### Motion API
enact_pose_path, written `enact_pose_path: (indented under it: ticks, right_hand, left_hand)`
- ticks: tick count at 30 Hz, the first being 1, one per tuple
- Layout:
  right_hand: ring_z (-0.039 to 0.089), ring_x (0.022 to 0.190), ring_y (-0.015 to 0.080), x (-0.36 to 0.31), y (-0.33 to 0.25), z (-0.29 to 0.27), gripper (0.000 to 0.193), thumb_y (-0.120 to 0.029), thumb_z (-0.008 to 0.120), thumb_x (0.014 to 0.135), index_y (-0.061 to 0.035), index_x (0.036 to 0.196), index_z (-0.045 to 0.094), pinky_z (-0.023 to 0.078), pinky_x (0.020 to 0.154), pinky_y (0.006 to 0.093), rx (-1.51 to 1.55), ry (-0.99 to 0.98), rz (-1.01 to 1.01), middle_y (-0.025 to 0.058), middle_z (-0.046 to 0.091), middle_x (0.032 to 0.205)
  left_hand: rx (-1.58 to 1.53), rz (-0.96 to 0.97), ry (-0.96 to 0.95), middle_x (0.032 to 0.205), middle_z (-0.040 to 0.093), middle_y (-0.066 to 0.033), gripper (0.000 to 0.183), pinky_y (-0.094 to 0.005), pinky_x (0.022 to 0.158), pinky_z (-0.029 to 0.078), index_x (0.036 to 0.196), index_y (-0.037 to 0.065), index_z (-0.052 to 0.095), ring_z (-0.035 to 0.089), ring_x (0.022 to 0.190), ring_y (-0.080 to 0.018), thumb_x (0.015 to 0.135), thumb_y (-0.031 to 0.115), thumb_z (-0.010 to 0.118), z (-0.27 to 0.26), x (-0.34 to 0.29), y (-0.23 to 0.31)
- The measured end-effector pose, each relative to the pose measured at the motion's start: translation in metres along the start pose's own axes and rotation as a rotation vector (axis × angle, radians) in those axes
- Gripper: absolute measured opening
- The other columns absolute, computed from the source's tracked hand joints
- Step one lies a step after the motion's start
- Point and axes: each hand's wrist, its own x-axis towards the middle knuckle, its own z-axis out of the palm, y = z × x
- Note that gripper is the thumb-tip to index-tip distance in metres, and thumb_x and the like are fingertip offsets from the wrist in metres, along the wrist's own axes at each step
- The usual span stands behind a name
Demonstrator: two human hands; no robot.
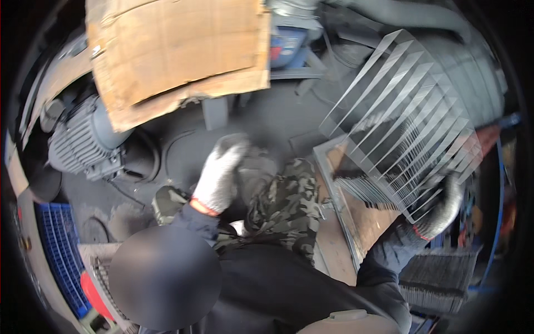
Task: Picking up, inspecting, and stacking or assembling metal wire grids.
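My right hand (448, 203), in a white glove with a dark palm and red cuff edge, grips the near end of a grey metal slatted grille (409, 119). The grille is tilted up on the right, its long thin slats parallel and some of them blurred. Beneath it, a row of thin dark metal strips (370, 189) lies at a metal-framed board (361, 222). My left hand (218, 175), gloved in white with a red cuff edge, hangs over my camouflage trousers (286, 209). Its fingers are smeared by motion, and I make out nothing in them.
A large cardboard sheet (178, 53) covers something at the far left. Beside it sits a grey finned electric motor (86, 142). A blue plastic crate (61, 250) stands at the left, and a stack of dark slatted pieces (436, 278) at the near right. Grey ducting (411, 14) runs along the far right.
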Motion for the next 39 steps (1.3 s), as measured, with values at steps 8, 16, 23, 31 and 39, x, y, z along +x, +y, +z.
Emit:
enact_pose_path:
  ticks: [8,16,23,31,39]
  right_hand:
    - [0.072,0.107,0.0265,0.024,-0.005,-0.095,0.051,0.011,0.061,0.088,-0.0051,0.136,0.071,0.059,0.096,0.0392,-1.137,0.161,-0.829,0.0116,0.074,0.115]
    - [0.068,0.096,0.0361,0.018,0.054,-0.085,0.049,0.0,0.069,0.088,-0.0123,0.136,0.072,0.055,0.086,0.046,-1.688,-0.206,-0.616,0.0158,0.071,0.105]
    - [0.067,0.103,0.038,0.017,0.045,-0.083,0.059,-0.03,0.084,0.089,-0.0043,0.14,0.068,0.053,0.092,0.0465,-1.461,-0.403,-0.445,0.0168,0.07,0.109]
    - [0.069,0.11,0.0387,0.026,0.03,-0.084,0.057,-0.022,0.086,0.086,-0.0036,0.137,0.069,0.055,0.098,0.0451,-1.388,-0.503,-0.306,0.0183,0.073,0.118]
    - [0.07,0.117,0.0374,0.03,0.021,-0.09,0.059,-0.025,0.089,0.084,-0.002,0.135,0.069,0.055,0.103,0.0435,-1.398,-0.569,-0.183,0.0189,0.074,0.125]
  left_hand:
    - [0.021,-0.394,0.023,0.117,0.072,-0.0116,0.046,-0.0378,0.086,0.062,0.143,0.0,0.055,0.073,0.1,-0.0217,0.105,0.019,0.072,0.005,-0.032,-0.068]
    - [-0.013,-0.384,-0.005,0.116,0.075,-0.0074,0.03,-0.0355,0.092,0.059,0.132,0.003,0.068,0.073,0.103,-0.0191,0.107,0.02,0.066,-0.002,-0.042,-0.099]
    - [-0.116,-0.498,0.05,0.108,0.074,-0.0098,0.03,-0.0352,0.067,0.061,0.132,0.003,0.063,0.075,0.086,-0.022,0.107,0.019,0.067,-0.041,-0.047,-0.131]
    - [-0.108,-0.547,0.022,0.098,0.07,-0.0068,0.02,-0.0347,0.059,0.056,0.122,0.007,0.064,0.071,0.077,-0.0208,0.108,0.02,0.066,-0.03,-0.048,-0.129]
    - [-0.234,-0.532,-0.046,0.104,0.074,-0.0089,0.021,-0.036,0.062,0.059,0.124,0.006,0.064,0.075,0.083,-0.0227,0.109,0.02,0.064,-0.053,-0.047,-0.142]
